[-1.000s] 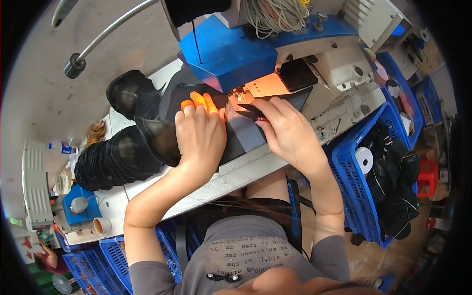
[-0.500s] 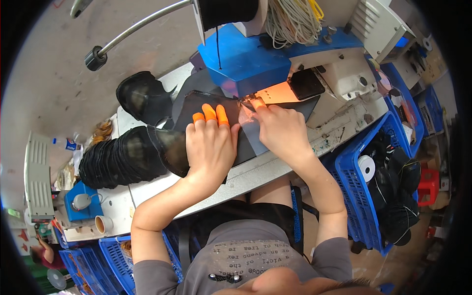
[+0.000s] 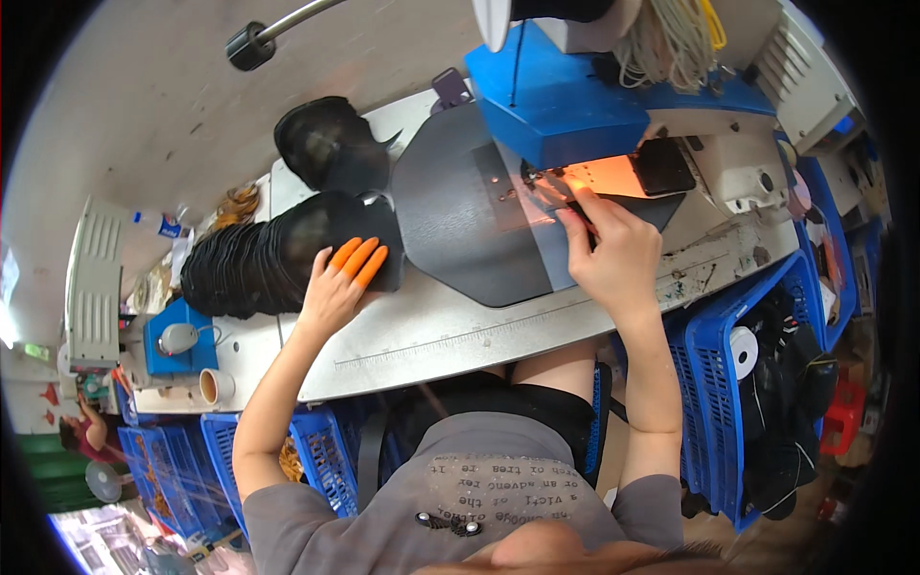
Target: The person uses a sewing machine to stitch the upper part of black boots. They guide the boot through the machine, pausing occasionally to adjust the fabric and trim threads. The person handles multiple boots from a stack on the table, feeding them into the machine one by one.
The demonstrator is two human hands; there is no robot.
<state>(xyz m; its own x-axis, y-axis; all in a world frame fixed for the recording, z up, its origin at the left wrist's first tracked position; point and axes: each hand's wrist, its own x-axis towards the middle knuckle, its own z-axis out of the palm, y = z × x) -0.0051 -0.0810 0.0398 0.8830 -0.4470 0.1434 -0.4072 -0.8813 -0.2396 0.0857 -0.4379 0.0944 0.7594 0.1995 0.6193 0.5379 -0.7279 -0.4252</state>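
My left hand lies with outstretched fingers, three of them in orange finger cots, on the front black piece of a long row of stacked, curved black pieces. Its thumb is partly hidden. Beside the lit needle area of a sewing machine with a blue head cover, my right hand is closed, thumb and index finger close together. Something small and dark shows within its grip; its kind I cannot make out. Under the needle area extends a dark grey work plate.
Another black shaped piece lies behind the row. A ruler marking runs along the table's front edge. On the right stands a blue basket with black goods and a white spool. A paper cup is at the left.
My left hand has moved left from near the needle to the stacked row. The black piece by the needle is gone from there, baring the grey plate. The head view has shifted.
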